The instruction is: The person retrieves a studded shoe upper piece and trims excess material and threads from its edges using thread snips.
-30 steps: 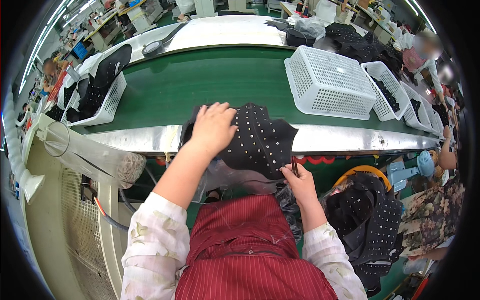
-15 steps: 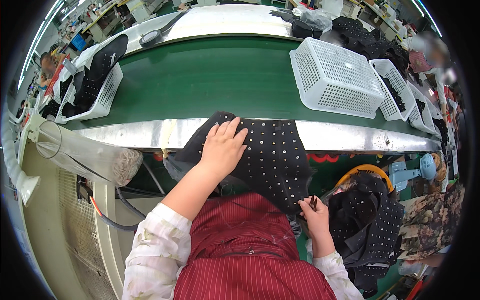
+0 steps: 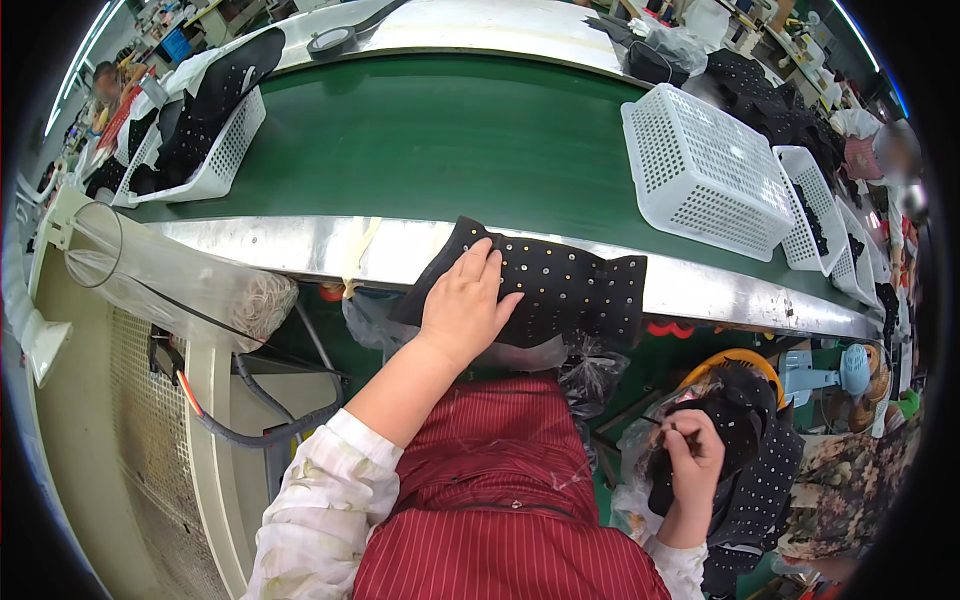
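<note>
My left hand [image 3: 466, 308] lies with its fingers stretched over a black fabric piece [image 3: 572, 290] dotted with shiny studs. The piece rests on the metal edge of the workbench, and its near part hangs over toward my lap. My right hand [image 3: 694, 452] is off to the right, apart from the piece and above a heap of black studded pieces [image 3: 752, 490]. Its fingers are closed round a small dark pointed tool [image 3: 650, 420] that looks like thread snips; only the thin tip shows.
A green belt [image 3: 450, 140] runs behind the metal edge [image 3: 720, 290]. An upturned white basket [image 3: 705, 180] sits on it at right, and a filled white basket [image 3: 235, 145] at left. A clear plastic holder [image 3: 180, 280] stands near left. A yellow-orange rim [image 3: 745, 357] shows behind the heap.
My right hand has let go of the piece's near right corner and moved right and down over the heap. The piece's near part has dropped or folded back. My left hand stays on it.
</note>
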The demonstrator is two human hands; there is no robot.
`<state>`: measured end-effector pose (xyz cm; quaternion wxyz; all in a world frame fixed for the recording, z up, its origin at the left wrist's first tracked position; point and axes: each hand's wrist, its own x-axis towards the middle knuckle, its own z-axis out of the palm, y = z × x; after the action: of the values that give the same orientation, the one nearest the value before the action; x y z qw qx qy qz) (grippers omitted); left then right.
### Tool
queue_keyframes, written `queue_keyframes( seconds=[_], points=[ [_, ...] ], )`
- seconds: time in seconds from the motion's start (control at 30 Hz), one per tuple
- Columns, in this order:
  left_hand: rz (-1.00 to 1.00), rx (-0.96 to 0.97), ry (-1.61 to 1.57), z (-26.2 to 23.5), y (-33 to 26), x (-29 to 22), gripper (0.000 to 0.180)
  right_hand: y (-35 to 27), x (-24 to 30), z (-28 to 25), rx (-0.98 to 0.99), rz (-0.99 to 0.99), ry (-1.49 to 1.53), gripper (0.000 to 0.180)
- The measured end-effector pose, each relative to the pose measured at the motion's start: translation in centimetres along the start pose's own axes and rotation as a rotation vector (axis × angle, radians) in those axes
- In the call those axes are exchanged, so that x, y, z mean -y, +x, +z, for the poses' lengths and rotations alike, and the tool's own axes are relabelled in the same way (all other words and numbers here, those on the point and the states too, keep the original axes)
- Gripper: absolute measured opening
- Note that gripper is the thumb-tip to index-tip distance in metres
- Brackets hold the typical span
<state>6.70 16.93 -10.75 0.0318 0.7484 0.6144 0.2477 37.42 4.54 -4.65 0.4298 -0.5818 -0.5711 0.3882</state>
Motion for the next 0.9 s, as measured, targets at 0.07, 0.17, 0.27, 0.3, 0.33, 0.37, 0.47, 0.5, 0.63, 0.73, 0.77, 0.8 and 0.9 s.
queue_keyframes(
  seconds=[0.07,0.17,0.27,0.3,0.33,0.37,0.47,0.5,0.63,0.73,0.77,0.8,0.9],
  points=[
    [0.053,-0.004,-0.005,-0.3,0.4,0.1,0.051,1.2,3.7,0.4,0.043,-0.093,-0.021,0.009],
    [0.093,-0.015,0.204,-0.9,0.6,0.1,0.048,4.7,7.1,3.3,0.324,-0.353,-0.095,0.012],
    [0.077,0.051,0.18,-1.0,0.5,0.8,0.047,8.7,8.4,7.9,0.414,-0.32,-0.065,0.01],
    [0.072,0.05,0.182,-1.3,0.4,1.0,0.047,9.8,8.5,9.6,0.452,-0.142,0.063,0.01],
    [0.078,0.077,0.177,-1.6,0.4,1.1,0.048,11.1,8.3,11.1,0.485,0.039,0.186,0.01],
    [0.087,0.104,0.173,-1.9,0.5,1.3,0.048,12.7,7.7,12.4,0.505,0.11,0.234,0.012],
    [0.095,0.132,0.188,-2.2,0.9,1.5,0.049,17.4,4.5,16.5,0.454,0.228,0.342,0.017],
    [0.095,0.151,0.17,-2.2,1.3,1.4,0.048,18.6,3.1,17.4,0.414,0.255,0.331,0.016],
    [0.095,0.131,0.14,-2.7,0.8,2.3,0.047,21.0,2.0,17.9,0.382,0.431,0.445,0.015],
    [0.054,0.155,0.167,-2.8,0.2,2.1,0.047,21.2,1.6,17.9,0.405,0.47,0.468,0.016],
    [0.051,0.16,0.161,-2.6,0.1,2.1,0.047,21.3,1.5,18.0,0.411,0.479,0.467,0.017],
    [0.09,0.1,0.197,-2.5,0.0,2.3,0.047,21.4,1.6,18.1,0.414,0.485,0.463,0.017],
    [0.114,0.064,0.203,-2.0,-0.3,2.7,0.047,21.6,2.1,18.2,0.468,0.5,0.406,0.018]
  ],
)
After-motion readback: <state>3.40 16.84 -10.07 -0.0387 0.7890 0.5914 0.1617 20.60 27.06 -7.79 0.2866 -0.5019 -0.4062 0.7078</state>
